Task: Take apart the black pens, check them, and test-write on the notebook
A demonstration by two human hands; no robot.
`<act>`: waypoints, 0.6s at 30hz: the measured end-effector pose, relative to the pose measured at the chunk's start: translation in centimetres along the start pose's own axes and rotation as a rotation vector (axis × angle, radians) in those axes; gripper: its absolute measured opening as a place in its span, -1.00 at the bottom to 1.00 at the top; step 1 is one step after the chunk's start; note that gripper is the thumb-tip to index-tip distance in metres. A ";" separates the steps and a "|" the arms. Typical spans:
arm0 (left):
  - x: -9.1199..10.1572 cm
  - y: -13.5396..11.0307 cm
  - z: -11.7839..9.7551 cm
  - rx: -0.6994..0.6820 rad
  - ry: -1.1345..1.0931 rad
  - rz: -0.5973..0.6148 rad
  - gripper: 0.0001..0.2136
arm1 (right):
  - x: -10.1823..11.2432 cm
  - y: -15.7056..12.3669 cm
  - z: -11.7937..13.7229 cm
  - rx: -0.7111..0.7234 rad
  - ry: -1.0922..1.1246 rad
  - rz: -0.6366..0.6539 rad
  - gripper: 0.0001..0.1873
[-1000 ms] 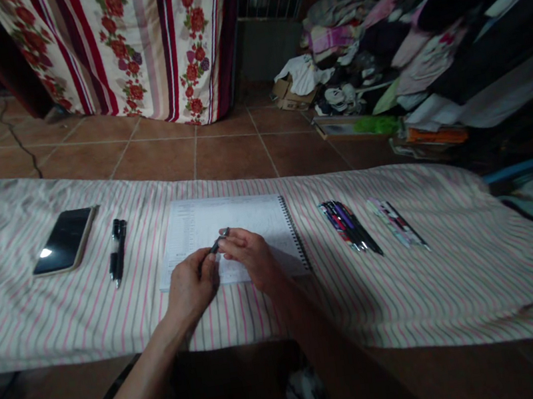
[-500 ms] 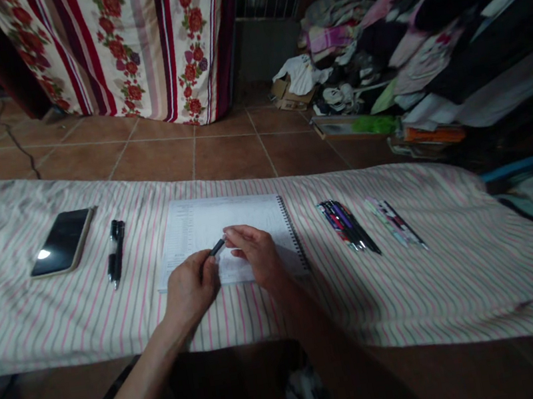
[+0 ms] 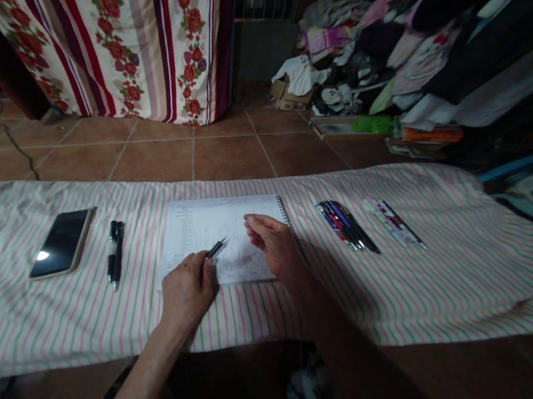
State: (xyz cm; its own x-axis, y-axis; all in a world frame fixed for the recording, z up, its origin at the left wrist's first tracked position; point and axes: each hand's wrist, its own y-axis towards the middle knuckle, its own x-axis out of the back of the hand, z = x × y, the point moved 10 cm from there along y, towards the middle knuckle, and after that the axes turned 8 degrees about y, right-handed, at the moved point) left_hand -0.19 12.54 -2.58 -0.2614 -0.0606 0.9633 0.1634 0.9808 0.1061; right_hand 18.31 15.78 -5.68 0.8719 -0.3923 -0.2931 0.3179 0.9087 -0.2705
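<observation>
My left hand (image 3: 187, 293) is closed around a dark pen barrel (image 3: 215, 248) whose end points up and to the right. My right hand (image 3: 276, 245) is a little to the right of it, fingertips pinched together. A thin pale rod seems to run from the pen's end to those fingertips, too faint to name. Both hands rest over a spiral notebook (image 3: 200, 227) that lies open on the striped cloth (image 3: 436, 280).
A phone (image 3: 61, 242) and two black pens (image 3: 115, 250) lie left of the notebook. Several coloured pens (image 3: 346, 224) and a few more (image 3: 394, 220) lie to its right. Beyond the cloth are a tiled floor, a floral curtain (image 3: 141, 44) and a pile of clothes (image 3: 397, 37).
My right hand has pulled away to the right from the pen's end, opening a gap between the hands. My left hand has stayed almost still with the barrel.
</observation>
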 end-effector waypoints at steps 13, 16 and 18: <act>0.4 0.2 -0.8 -0.026 0.113 -0.049 -0.69 | 1.1 2.1 1.0 0.259 -0.410 0.053 -0.78; 0.4 0.5 -1.3 -0.035 0.119 -0.067 -0.69 | 0.6 1.7 2.0 0.409 -0.631 0.084 -0.80; 0.4 0.7 -1.6 -0.039 0.125 -0.081 -0.70 | 0.5 1.4 2.5 0.466 -0.763 0.071 -0.81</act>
State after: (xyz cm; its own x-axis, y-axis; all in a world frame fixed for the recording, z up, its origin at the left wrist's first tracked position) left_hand 1.39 12.92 -1.74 -0.1553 -0.1646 0.9741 0.1837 0.9640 0.1921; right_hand 20.14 17.21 -3.87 0.8529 -0.2818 0.4395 0.2274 0.9583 0.1732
